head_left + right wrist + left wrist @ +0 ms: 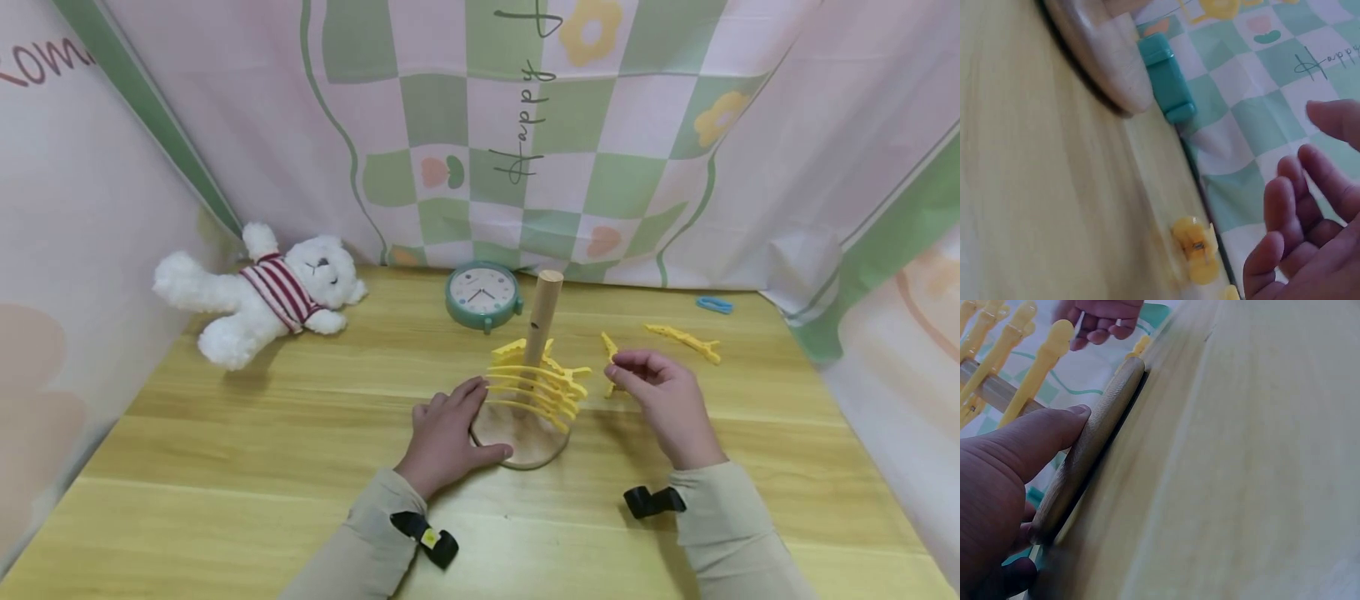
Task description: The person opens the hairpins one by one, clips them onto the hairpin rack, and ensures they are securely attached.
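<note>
A wooden stand, with a round base (510,435) and an upright post (546,310), stands on the table. Several yellow clips (1040,367) are stacked along its post, sticking out sideways. My left hand (447,437) holds the base by its left edge, thumb lying on the rim and fingers round the far side. To the right, my right hand (667,402) is over the table, thumb and index finger close beside a loose yellow clip (609,343). The right wrist view shows nothing between its slightly bent fingers (1280,197), and a yellow clip (1194,250) lies on the table below.
Another yellow clip (684,337) lies farther right, with a small blue piece (714,305) behind it. A green round clock (482,296) sits behind the stand. At the back left lies a white teddy bear (273,292) in a striped top. Printed curtains (517,125) hang behind the table.
</note>
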Demonstrator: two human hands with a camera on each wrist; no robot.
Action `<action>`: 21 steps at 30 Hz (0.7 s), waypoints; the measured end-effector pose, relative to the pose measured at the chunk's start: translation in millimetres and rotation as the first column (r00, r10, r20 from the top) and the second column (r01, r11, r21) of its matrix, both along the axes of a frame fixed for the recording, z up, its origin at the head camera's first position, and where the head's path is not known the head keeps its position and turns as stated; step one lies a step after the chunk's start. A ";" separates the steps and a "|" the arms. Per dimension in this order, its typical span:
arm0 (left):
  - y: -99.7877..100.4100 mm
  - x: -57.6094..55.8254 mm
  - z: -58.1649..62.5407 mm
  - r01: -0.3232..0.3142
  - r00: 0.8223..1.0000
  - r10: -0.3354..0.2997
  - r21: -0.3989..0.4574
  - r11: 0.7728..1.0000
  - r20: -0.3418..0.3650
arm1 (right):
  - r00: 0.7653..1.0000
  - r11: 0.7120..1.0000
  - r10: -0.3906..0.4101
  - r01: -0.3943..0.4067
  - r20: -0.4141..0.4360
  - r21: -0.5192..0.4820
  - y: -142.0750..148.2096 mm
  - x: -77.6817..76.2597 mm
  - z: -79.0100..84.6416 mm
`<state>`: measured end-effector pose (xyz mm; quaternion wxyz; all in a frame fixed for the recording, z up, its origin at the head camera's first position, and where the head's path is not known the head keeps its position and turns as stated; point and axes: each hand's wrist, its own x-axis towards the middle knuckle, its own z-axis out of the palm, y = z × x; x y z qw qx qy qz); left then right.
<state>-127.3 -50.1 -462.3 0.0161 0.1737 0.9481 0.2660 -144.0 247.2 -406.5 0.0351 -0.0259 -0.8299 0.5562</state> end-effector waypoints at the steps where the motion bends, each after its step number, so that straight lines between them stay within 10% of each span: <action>1: 0.0 0.1 -0.1 -0.001 1.000 0.001 0.002 1.000 -0.001 | 1.000 1.000 0.006 -0.006 0.018 0.015 0.9 -0.6 -0.9; 21: 0.3 0.2 2.0 -0.004 1.000 0.004 0.005 1.000 0.013 | 0.970 0.983 0.120 -0.146 0.212 0.113 10.9 -7.6 -9.9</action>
